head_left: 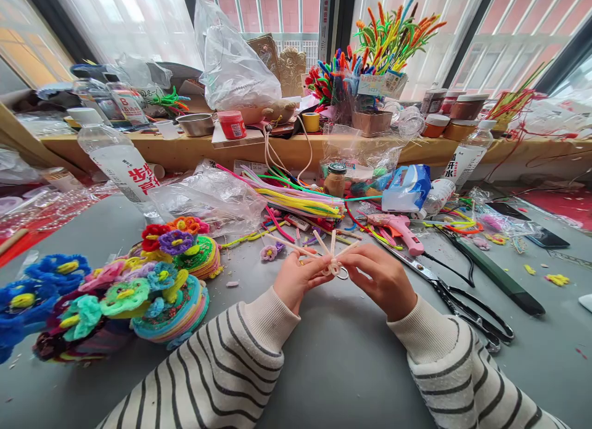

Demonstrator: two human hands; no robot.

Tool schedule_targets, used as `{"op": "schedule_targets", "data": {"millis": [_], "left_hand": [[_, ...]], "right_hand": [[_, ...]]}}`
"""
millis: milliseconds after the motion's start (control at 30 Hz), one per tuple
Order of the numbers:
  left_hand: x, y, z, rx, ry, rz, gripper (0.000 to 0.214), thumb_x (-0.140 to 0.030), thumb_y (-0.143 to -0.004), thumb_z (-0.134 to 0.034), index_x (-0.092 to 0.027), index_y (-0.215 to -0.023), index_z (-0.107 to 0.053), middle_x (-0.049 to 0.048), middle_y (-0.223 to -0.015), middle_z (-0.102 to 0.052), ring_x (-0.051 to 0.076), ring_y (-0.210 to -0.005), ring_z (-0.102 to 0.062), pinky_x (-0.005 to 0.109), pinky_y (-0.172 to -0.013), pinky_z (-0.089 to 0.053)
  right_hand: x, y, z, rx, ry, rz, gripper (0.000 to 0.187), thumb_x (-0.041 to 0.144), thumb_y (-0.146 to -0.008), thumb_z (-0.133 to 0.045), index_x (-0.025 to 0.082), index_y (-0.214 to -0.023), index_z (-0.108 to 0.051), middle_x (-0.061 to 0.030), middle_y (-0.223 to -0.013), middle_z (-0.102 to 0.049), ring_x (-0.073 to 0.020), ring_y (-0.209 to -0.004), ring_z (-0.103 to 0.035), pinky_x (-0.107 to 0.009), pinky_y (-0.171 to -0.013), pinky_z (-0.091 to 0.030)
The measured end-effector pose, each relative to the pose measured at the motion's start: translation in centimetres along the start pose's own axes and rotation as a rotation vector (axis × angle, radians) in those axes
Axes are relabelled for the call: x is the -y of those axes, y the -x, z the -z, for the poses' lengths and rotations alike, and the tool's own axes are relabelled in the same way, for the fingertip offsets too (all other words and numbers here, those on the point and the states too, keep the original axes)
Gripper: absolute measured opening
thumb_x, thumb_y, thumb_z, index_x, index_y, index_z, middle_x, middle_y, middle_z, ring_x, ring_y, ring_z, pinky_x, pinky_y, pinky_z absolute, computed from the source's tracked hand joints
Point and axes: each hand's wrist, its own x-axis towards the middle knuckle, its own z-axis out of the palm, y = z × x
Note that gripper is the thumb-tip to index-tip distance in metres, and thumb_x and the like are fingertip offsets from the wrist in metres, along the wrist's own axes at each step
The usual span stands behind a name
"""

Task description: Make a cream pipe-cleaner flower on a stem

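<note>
Between my two hands is a small piece of pale pipe cleaners [332, 266], curled into loops at its centre with several straight ends fanning upward and outward. My left hand [303, 276] pinches it from the left with thumb and fingers. From the right, my right hand [382, 278] has its fingertips closed on one of the pale stems near the loops. A small metal ring [343, 273] shows just under the loops. Lilac pipe-cleaner flowers [269, 252] lie on the table beyond my left hand.
Finished pipe-cleaner flowers [124, 293] stand at left. Large scissors [456, 299], a pink glue gun [398, 230] and a dark green bar [502, 275] lie at right. Behind the hands are bundled pipe cleaners [296, 198], a jar [335, 181] and a water bottle [118, 164].
</note>
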Motion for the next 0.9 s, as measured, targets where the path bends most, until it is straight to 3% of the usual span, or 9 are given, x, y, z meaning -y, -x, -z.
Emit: {"op": "schedule_targets", "data": {"millis": [233,400,533,700,800,900], "left_hand": [[-0.08,0.1,-0.1,0.01,0.004,-0.004,0.031,-0.014,-0.059,-0.062,-0.017,-0.074,-0.035,0.0026,-0.061,-0.061,0.011,-0.056,-0.059,0.025,-0.06,-0.049],[-0.15,0.17,-0.06,0.019,0.012,-0.001,0.037,-0.01,-0.055,-0.065,-0.017,-0.076,-0.035,0.001,-0.059,-0.061,0.013,-0.059,-0.06,0.028,-0.064,-0.048],[-0.11,0.08,-0.01,0.043,0.025,0.013,0.036,-0.011,-0.054,-0.066,-0.017,-0.073,-0.036,0.0006,-0.061,-0.06,0.013,-0.058,-0.06,0.028,-0.065,-0.048],[-0.07,0.02,0.02,0.053,0.025,0.024,0.035,-0.012,-0.055,-0.065,-0.017,-0.074,-0.036,0.0009,-0.064,-0.06,0.012,-0.059,-0.059,0.026,-0.063,-0.048],[-0.14,0.11,-0.03,0.055,0.012,0.015,0.035,-0.013,-0.054,-0.066,-0.017,-0.074,-0.036,0.0011,-0.063,-0.06,0.012,-0.06,-0.059,0.027,-0.063,-0.048],[-0.19,0.19,-0.15,0.044,-0.006,-0.007,0.038,-0.012,-0.053,-0.067,-0.017,-0.075,-0.036,0.0009,-0.061,-0.06,0.014,-0.06,-0.059,0.03,-0.064,-0.048]], "right_hand": [[0.14,0.03,-0.19,0.03,0.079,0.049,0.02,0.007,-0.073,-0.044,0.016,-0.087,-0.056,-0.0067,-0.078,-0.059,-0.0143,-0.075,-0.05,-0.027,-0.067,-0.044],[0.2,-0.07,0.04,0.015,-0.017,-0.005,0.02,0.01,-0.075,-0.043,0.018,-0.087,-0.058,-0.0066,-0.08,-0.059,-0.0151,-0.078,-0.051,-0.029,-0.068,-0.044],[-0.13,-0.01,0.27,-0.01,-0.3,-0.218,0.015,0.015,-0.074,-0.047,0.018,-0.084,-0.058,-0.0053,-0.08,-0.058,-0.0142,-0.076,-0.053,-0.027,-0.067,-0.046],[-0.42,-0.02,-0.1,-0.027,-0.583,-0.59,0.014,0.029,-0.067,-0.055,0.016,-0.071,-0.055,-0.0025,-0.069,-0.058,-0.011,-0.055,-0.053,-0.023,-0.049,-0.047],[-0.22,-0.18,-0.39,0.013,-0.628,-0.646,0.016,0.031,-0.069,-0.053,0.015,-0.07,-0.055,-0.0013,-0.064,-0.056,-0.01,-0.053,-0.05,-0.022,-0.046,-0.045],[-0.03,-0.29,-0.36,0.037,-0.594,-0.602,0.015,0.029,-0.071,-0.051,0.015,-0.069,-0.055,-0.0005,-0.063,-0.054,-0.0096,-0.053,-0.049,-0.021,-0.047,-0.044]]}}
